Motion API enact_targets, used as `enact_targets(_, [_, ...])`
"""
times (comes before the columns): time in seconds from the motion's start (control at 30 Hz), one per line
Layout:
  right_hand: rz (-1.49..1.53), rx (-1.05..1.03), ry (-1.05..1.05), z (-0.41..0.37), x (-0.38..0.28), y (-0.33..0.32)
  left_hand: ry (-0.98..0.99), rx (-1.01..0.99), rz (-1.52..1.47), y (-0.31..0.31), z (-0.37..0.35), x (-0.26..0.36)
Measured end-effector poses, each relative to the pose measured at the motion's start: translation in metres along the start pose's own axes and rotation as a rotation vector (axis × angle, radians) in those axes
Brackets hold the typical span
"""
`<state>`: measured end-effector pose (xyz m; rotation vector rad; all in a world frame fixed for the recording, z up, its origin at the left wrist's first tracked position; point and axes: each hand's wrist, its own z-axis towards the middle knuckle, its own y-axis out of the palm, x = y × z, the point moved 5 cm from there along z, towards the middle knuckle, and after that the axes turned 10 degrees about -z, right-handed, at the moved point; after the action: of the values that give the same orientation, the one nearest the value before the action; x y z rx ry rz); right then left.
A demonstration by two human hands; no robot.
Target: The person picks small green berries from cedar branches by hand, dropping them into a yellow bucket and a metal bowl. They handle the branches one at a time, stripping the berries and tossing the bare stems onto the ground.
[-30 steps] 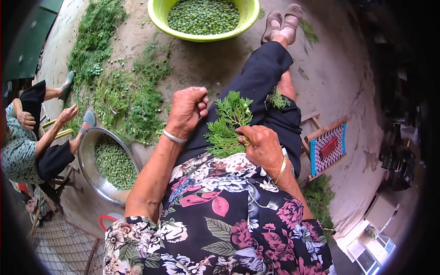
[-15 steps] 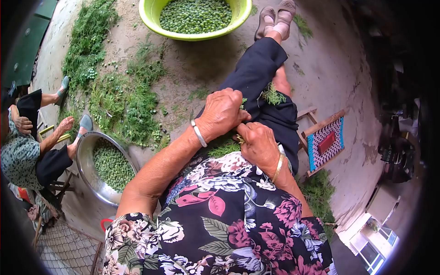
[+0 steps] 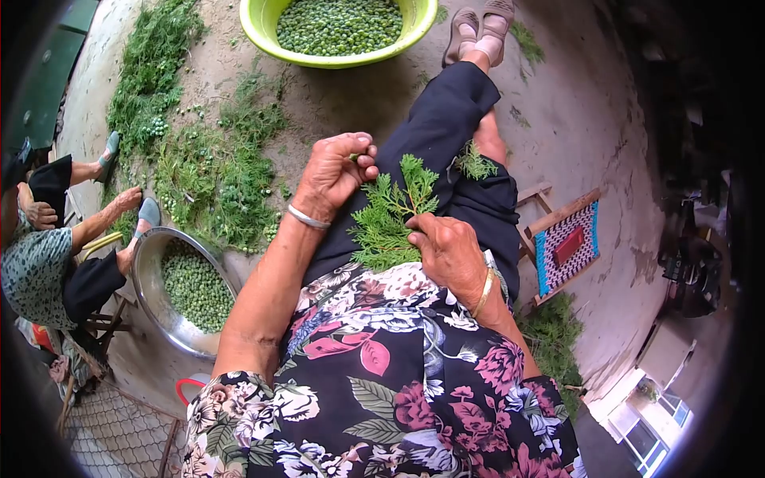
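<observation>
Held by its stem, a flat green arborvitae sprig (image 3: 390,219) fans out over my dark-trousered lap. My right hand (image 3: 452,253), with a gold bracelet, pinches that stem between thumb and fingers. To the left of the sprig, apart from it, my left hand (image 3: 336,171) wears a silver bracelet and is raised with its fingers curled in. A bit of green shows at its palm, too small to name. Another small sprig (image 3: 476,163) lies on my trouser leg near the knee.
A lime-green basin (image 3: 351,60) of green berries stands ahead, and a metal bowl (image 3: 151,307) of berries at left. Cut greenery (image 3: 215,175) litters the floor. Another person (image 3: 40,267) sits at far left. A woven stool (image 3: 570,247) stands right.
My hands have come apart: the left moved left, away from the right. The sprig now shows spread out in my right hand. The other person's hand reached lower, towards their foot.
</observation>
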<state>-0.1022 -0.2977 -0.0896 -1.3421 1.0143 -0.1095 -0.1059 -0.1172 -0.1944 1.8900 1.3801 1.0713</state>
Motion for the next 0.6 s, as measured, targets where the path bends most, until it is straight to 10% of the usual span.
enact_targets(0.27, [-0.093,-0.012,-0.021,0.003,-0.004,-0.002,-0.005,-0.163,0.270,0.071,-0.031,-0.004])
enact_targets(0.33, [-0.133,-0.025,-0.029,0.002,-0.004,-0.002,0.307,-0.320,1.022,0.097,-0.033,-0.008])
enact_targets(0.47, [-0.222,-0.029,-0.056,0.000,-0.001,0.004,0.641,-0.460,1.603,0.098,-0.020,-0.042])
enact_targets(0.6, [-0.203,-0.018,-0.039,0.002,-0.005,-0.002,0.572,-0.379,1.891,0.087,-0.011,-0.044])
